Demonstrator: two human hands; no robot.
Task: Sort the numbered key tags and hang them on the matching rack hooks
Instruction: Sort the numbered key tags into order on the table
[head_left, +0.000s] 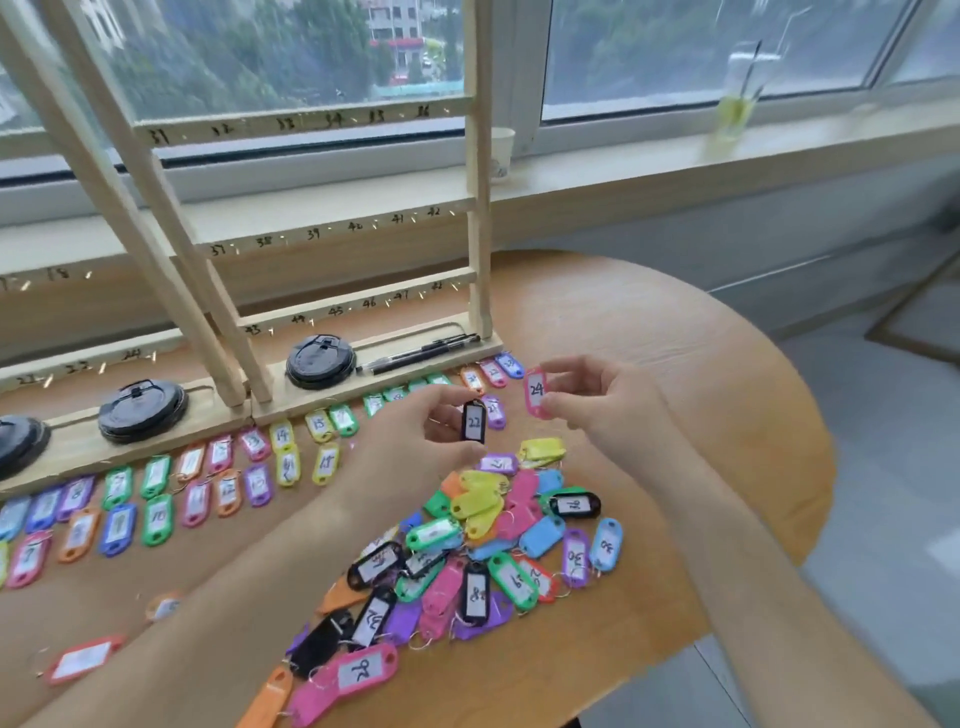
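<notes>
My left hand (415, 441) pinches a black key tag (474, 422) marked 22, held upright above the table. My right hand (602, 400) pinches a pink key tag (536, 391) marked 24, just to the right of the black one. Below both hands lies a loose pile of coloured tags (467, 551). Rows of sorted tags (156, 493) run along the front of the wooden rack (478, 208). The rack's crossbars carry handwritten numbers from 31 to 48, and its small hooks hold no tags.
Black round weights (321, 361) (141, 410) and two black pens (421, 353) sit on the rack's base. A paper cup (502, 150) and a glass with a straw (740, 98) stand on the windowsill. The round wooden table's edge (810, 415) curves at the right.
</notes>
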